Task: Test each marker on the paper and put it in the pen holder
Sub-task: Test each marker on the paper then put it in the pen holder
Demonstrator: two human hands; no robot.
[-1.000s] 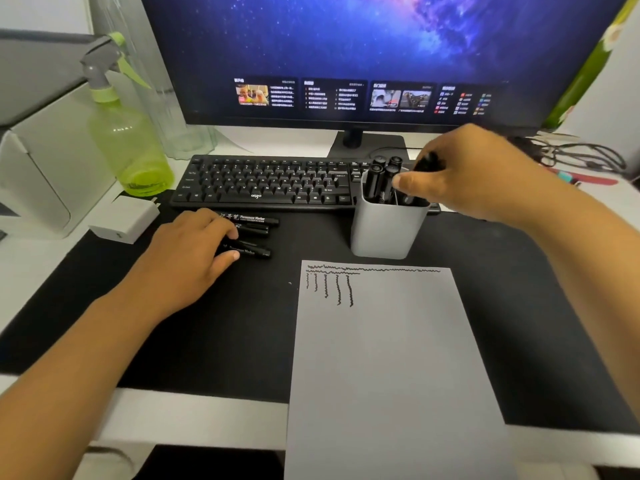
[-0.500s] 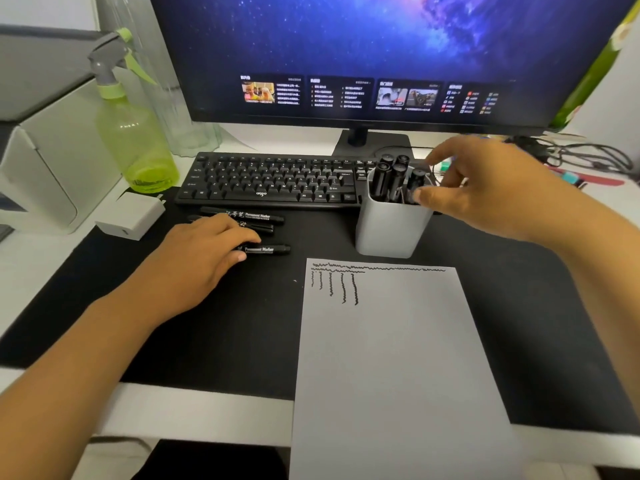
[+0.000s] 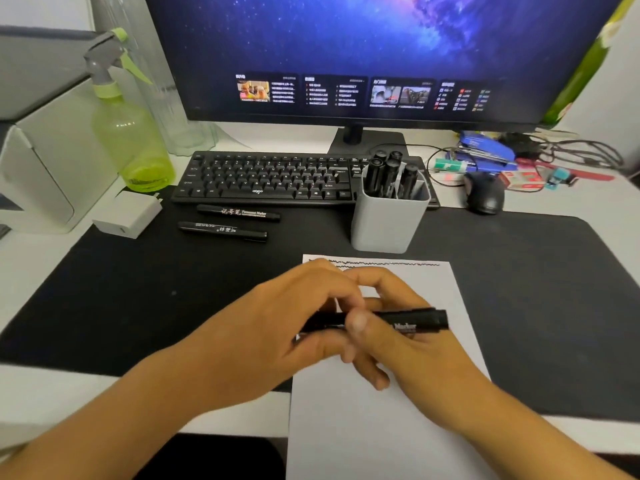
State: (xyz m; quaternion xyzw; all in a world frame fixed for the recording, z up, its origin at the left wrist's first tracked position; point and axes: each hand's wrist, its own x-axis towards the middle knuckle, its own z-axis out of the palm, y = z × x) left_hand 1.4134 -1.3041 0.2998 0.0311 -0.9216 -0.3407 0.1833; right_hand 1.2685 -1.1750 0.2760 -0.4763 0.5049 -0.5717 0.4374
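Head view: both hands meet over the near-middle of the white paper [image 3: 388,427], which lies on a black desk mat [image 3: 138,306]. The left hand [image 3: 294,327] curls its fingers around the left end of a black marker [image 3: 408,322], and the right hand [image 3: 391,348] grips the same marker from beneath, thumb pressed on the barrel near its middle. The marker lies roughly level, its right end sticking out past the right hand with white lettering on the barrel. Whether the cap is on or coming off I cannot tell, since the fingers cover that end.

On the far edge of the paper a wavy black line [image 3: 388,263] runs left to right. Just beyond the paper's far edge stands a grey pen holder [image 3: 384,223] with five black markers [image 3: 388,174] upright inside it. To the left of the holder, two more black markers [image 3: 239,213] lie on the mat, one nearer than the other, both roughly parallel to the black keyboard [image 3: 270,178] just behind them.

Farther back is a monitor [image 3: 363,46] with a starry screen. On the far left stand a green spray bottle [image 3: 131,140] and a white charger block [image 3: 128,218]. On the right, a black mouse [image 3: 483,195] sits beside a tangle of cables [image 3: 554,150]
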